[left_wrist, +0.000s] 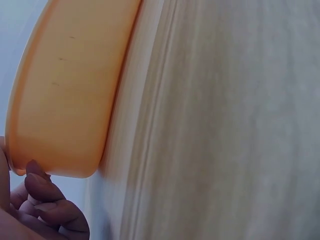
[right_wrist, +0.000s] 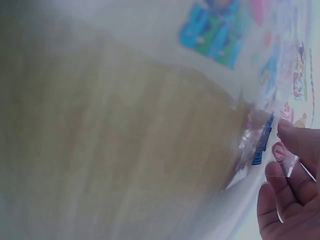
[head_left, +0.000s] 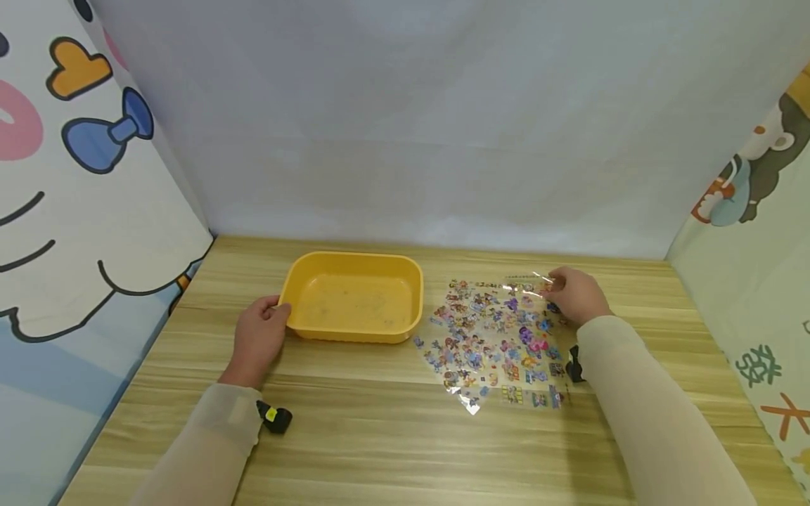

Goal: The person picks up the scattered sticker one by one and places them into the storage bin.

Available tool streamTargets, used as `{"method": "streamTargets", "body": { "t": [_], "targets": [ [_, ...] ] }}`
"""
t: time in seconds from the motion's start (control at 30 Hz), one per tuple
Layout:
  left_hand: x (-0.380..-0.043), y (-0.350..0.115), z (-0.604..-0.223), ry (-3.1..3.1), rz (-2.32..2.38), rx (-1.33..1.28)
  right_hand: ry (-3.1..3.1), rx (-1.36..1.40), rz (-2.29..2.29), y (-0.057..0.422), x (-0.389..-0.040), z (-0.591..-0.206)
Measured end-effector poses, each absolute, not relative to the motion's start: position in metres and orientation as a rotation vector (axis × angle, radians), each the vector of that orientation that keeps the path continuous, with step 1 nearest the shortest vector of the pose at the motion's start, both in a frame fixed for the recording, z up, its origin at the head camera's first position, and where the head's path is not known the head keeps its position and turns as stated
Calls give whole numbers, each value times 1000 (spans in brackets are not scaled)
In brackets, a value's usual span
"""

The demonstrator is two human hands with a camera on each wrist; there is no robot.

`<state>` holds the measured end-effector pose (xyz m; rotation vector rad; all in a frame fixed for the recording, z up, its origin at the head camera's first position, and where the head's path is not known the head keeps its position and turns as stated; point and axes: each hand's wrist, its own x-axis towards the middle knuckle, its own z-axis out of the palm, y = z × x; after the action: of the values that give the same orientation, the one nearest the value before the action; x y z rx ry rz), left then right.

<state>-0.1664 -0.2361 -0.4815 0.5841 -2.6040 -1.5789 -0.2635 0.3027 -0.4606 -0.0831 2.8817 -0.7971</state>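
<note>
A yellow plastic basin (head_left: pixel 354 334) stands on the table, left of centre. My left hand (head_left: pixel 261 337) grips its left rim, thumb on top and curled fingers beneath, as the left wrist view shows with the basin's side wall (left_wrist: pixel 75 100). To the right is a clear sticker sheet (head_left: pixel 493 337) covered with small colourful cartoon figures. My right hand (head_left: pixel 577 295) pinches its far right corner between thumb and fingers. In the right wrist view the see-through corner (right_wrist: pixel 287 162) shows at the fingertips, and the sheet curves above the wood.
The wood-grain table (head_left: pixel 392 436) runs to a pale cloth wall (head_left: pixel 430 140) at the back. Printed cartoon panels flank it, left (head_left: pixel 126 225) and right (head_left: pixel 759 281). A small black device (head_left: pixel 275 417) sits at the left wrist.
</note>
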Motion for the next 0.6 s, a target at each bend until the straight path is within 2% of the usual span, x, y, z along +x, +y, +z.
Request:
{"method": "streamTargets", "body": {
  "t": [0.6],
  "targets": [
    [-165,-234,-477,-2588,-1589,596,2606,38,-1239,323,-270,-453]
  ]
}}
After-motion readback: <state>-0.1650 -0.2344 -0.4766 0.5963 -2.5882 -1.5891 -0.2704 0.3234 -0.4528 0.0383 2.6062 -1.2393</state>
